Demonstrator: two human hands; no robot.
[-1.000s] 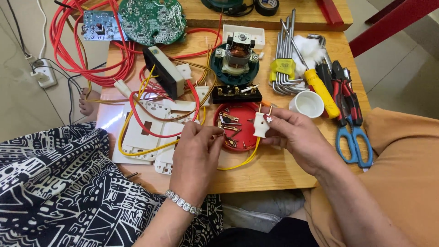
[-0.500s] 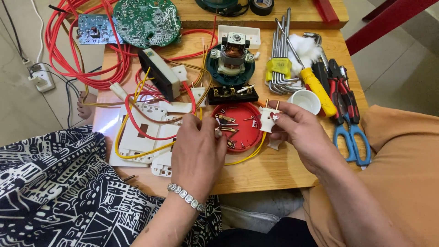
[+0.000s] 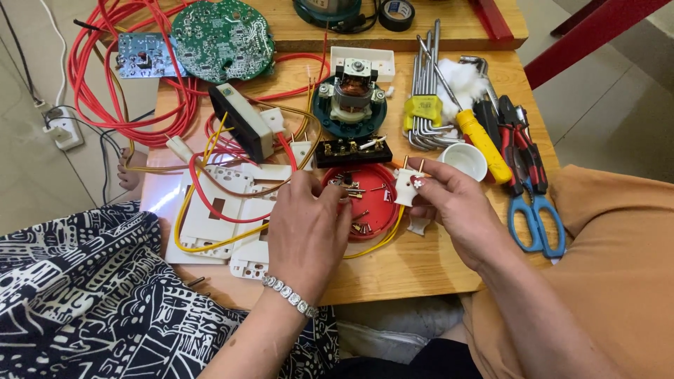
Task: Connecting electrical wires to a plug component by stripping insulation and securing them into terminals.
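your right hand (image 3: pixel 460 203) pinches a small white plastic plug with two metal pins (image 3: pixel 407 186), fingers and thumb closed tight on it, just above the right edge of the round red plastic lid full of little screws (image 3: pixel 375 210). your left hand (image 3: pixel 305 224) reaches over the left side of that red lid with its fingertips bunched together, but i cannot tell if they hold a screw, because the hand covers them.

the lid sits near the middle of the wooden table (image 3: pixel 414 270), with a black terminal block (image 3: pixel 351 151) just behind it and a small white cup (image 3: pixel 465 160) to its right.

here is what could go wrong. the screws are tiny and loose, so a bump from your left hand could tip the lid and send them rolling off the near edge. the yellow wire (image 3: pixel 210 245) runs under the lid, and a tug on it could lift the lid too. the plug is small and held only by your fingertips, so it could slip and drop.

some things are hard to see. the screws look like small dark bits and i cannot count them. your left palm hides part of the white plastic switch plates (image 3: pixel 210 217). the blue-handled scissors (image 3: pixel 533 217) are partly tucked against your orange clothes, and the round green circuit board (image 3: pixel 221 31) far to the left is cut off at the top.
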